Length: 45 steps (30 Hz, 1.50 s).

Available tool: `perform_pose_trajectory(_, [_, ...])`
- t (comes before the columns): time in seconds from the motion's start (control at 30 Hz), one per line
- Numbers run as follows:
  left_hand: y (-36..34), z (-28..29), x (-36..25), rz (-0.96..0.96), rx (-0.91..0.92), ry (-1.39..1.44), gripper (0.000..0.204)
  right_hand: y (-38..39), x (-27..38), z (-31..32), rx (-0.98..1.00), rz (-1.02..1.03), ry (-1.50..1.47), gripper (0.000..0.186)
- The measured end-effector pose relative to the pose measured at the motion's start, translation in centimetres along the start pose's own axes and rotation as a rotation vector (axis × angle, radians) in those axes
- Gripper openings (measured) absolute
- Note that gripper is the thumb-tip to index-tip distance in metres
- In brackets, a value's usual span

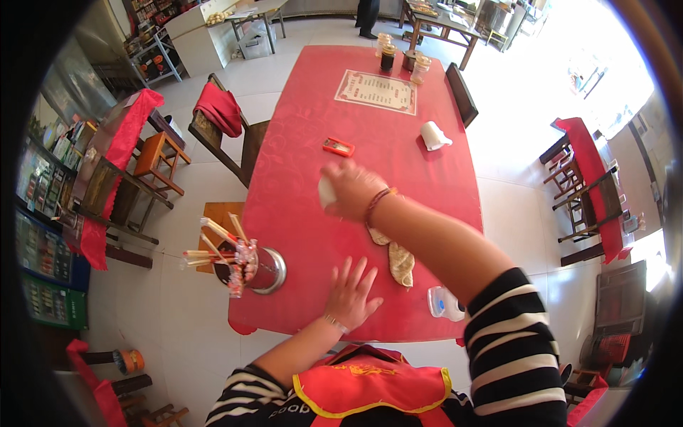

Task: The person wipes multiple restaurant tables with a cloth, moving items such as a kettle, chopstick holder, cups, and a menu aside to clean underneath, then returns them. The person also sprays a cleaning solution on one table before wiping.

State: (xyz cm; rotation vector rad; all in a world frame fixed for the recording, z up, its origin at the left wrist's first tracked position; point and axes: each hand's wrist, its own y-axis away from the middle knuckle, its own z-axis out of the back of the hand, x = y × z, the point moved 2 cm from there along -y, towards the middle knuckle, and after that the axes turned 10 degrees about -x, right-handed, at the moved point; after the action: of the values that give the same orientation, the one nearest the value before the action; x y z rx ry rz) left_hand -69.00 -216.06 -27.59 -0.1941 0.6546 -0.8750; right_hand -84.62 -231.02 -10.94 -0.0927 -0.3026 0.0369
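My right hand is closed round a white object, partly hidden and blurred, over the middle of the red table. A beige cloth lies crumpled below my right forearm, partly covered by it. My left hand rests flat on the tablecloth, fingers spread, to the right of a metal holder full of wrapped chopsticks. A small red-orange case lies just beyond my right hand, and a white cup-like item is farther right. A clear container sits near the front right corner.
Jars and a printed sheet occupy the table's far end. Wooden chairs flank it, and side tables with red cloths stand left and right. A person's dark legs show at the back.
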Motion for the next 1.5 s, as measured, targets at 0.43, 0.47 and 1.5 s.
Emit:
perform_pose_trajectory(0.43, [8.9,6.5,6.6,0.064,-0.053,-0.177,0.067,-5.6,2.8,-11.4,0.170,0.041,-0.168,0.071])
perform_pose_trajectory(0.47, [8.9,6.6,6.5,0.074,-0.053,-0.161,0.068,-7.8,0.8,-10.8,0.044,-0.053,-0.068,0.062])
perform_pose_trajectory(1.5, [8.9,6.4,6.6,0.035,0.036,-0.209,0.068,7.0,-4.7,-11.4,-0.693,-0.526,0.259,0.043])
